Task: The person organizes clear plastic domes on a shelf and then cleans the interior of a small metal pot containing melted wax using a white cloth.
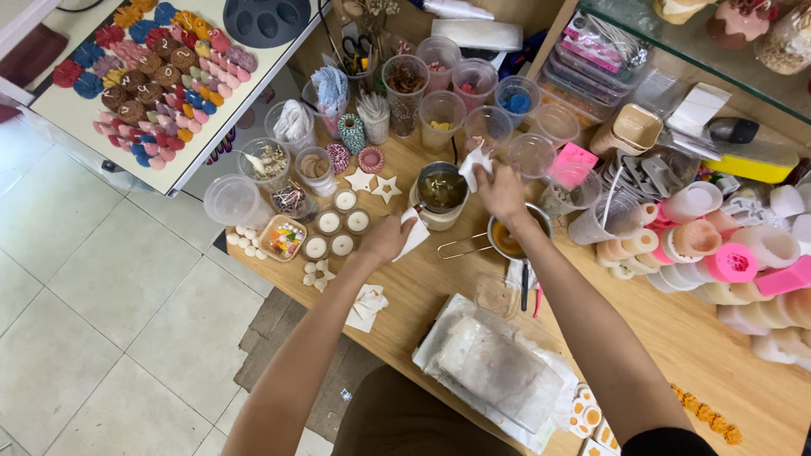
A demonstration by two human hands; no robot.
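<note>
A small metal pot (442, 187) with dark yellowish liquid stands on a cream base on the wooden table (676, 338). My left hand (387, 239) grips a folded white paper tissue (415, 234) against the pot's left side. My right hand (500, 192) holds another white tissue (476, 160) at the pot's right rim. Just right of the pot sits a second small metal pan (507, 239) with orange liquid and a wire handle.
Several small white candles (336, 232) and star shapes (374, 184) lie left of the pot. Clear plastic cups (441, 108) with fillings crowd the back. Pink and cream moulds (718, 253) fill the right side. A plastic-wrapped bag (498, 367) lies near the front edge.
</note>
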